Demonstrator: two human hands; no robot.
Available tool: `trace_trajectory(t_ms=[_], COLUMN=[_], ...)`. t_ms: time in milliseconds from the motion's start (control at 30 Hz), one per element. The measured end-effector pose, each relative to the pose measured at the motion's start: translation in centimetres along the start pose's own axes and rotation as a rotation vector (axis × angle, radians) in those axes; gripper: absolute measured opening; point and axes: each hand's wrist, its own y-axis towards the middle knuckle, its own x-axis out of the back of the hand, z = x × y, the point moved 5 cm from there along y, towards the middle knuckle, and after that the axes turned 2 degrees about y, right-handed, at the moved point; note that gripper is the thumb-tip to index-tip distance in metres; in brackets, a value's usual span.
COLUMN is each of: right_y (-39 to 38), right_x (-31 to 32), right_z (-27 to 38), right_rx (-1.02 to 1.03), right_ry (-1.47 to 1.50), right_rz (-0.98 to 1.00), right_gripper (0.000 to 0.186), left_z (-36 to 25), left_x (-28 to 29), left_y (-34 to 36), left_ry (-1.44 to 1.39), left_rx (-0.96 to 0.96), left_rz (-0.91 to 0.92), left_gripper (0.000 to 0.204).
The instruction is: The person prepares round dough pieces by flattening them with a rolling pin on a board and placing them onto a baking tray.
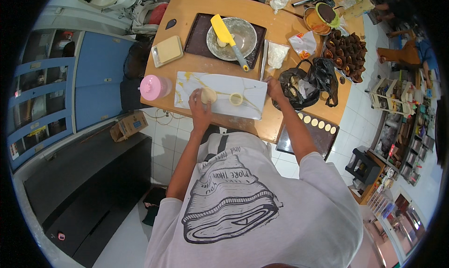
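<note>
Left of frame centre, the left hand is holding dough, apparently positioning it; the right hand is presenting an indeterminable grip; flattening is probably requiring the metal rod.

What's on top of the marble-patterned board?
A pale dough piece, left hand against it, and a pale yellow ring. The board directly beneath the dough is covered.

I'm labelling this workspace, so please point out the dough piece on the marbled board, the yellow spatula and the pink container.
Dough piece (209, 95), head view: middle of its top.
Yellow spatula (224, 33), head view: the yellow blade.
Pink container (153, 88), head view: its round top.
</note>
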Motion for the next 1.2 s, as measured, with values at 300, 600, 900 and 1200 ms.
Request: trace_trajectory(t_ms=[300,600,900,1200], right_y=[2.3,4.3,-1.0,-7.4], right_x=[6.8,8.3,7.9,-5.9], right_z=[10.8,7.8,22.0,34.8], right_rx=[-0.025,-0.129,0.019,0.493], right_ry=[-0.372,-0.375,-0.268,-0.120], right_rz=[-0.666,-0.627,-0.648,-0.345], right_gripper=[0.028,0.021,0.016,0.012], left_z=[0.6,-0.2,-3.5,-7.2], left_x=[0.3,2.1,2.3,0.9], left_y=[-0.4,0.0,2.5,4.0], left_ry=[-0.065,-0.015,-0.422,-1.451], left_rx=[0.056,0.076,0.186,0.870], left_rz=[-0.038,-0.098,0.053,0.337], left_gripper=[0.052,0.043,0.036,0.066])
